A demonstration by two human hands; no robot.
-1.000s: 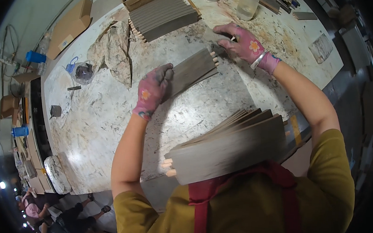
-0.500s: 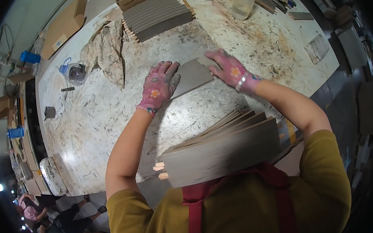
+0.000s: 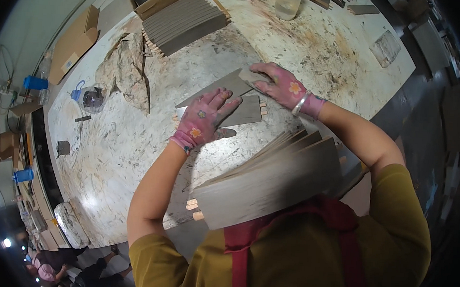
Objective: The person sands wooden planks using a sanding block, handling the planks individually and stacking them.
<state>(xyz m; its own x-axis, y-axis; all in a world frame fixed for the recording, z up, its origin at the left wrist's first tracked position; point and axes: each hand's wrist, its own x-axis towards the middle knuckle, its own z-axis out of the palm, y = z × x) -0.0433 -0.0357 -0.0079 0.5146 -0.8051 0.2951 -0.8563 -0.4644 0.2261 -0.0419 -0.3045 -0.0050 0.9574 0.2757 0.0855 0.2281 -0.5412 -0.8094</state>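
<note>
Two flat grey boards lie on the table in front of me, partly overlapping in view. My left hand point(image 3: 208, 116), in a pink flowered glove, lies with fingers spread over the nearer board point(image 3: 249, 114), which has short wooden pegs point(image 3: 263, 108) at its right end. The farther board point(image 3: 218, 85) extends behind that hand. My right hand point(image 3: 283, 88), gloved alike, is closed round a small grey pad-like piece point(image 3: 253, 78) at the farther board's right end. What the pad is made of I cannot make out. Against my chest leans a fanned stack of pegged grey boards point(image 3: 275, 184).
A row of grey boards point(image 3: 185, 25) stands at the back beside an open cardboard box point(image 3: 160, 0). A crumpled cloth point(image 3: 126, 69) and a clear bag-like container point(image 3: 92, 97) lie left. A jar point(image 3: 288, 3) stands far back, a worn block point(image 3: 385, 49) at right.
The nearer pegged board now shows in front of the farther one. My left hand has shifted right and its fingers have spread over it. The right hand stays near the same spot.
</note>
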